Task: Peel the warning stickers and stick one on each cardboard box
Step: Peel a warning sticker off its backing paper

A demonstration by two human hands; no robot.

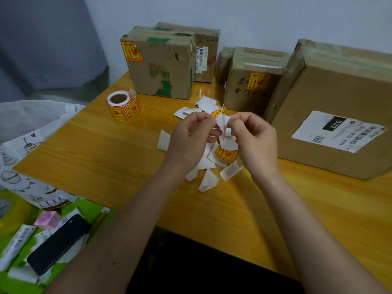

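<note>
Mid-peel, yellow-red sticker [220,118], white backing [224,124]

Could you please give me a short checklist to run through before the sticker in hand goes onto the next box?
1. Sticker held: ok, the left hand and right hand both pinch the sticker above the table.
2. Backing fully off: cannot tell, white paper still shows in the grip.
3. A box without a sticker: ok, the large box on the right shows only a shipping label.
4. Boxes already done: ok, the left box and middle box each carry one.
5. Spare stickers: ok, the roll stands on the table.
</note>
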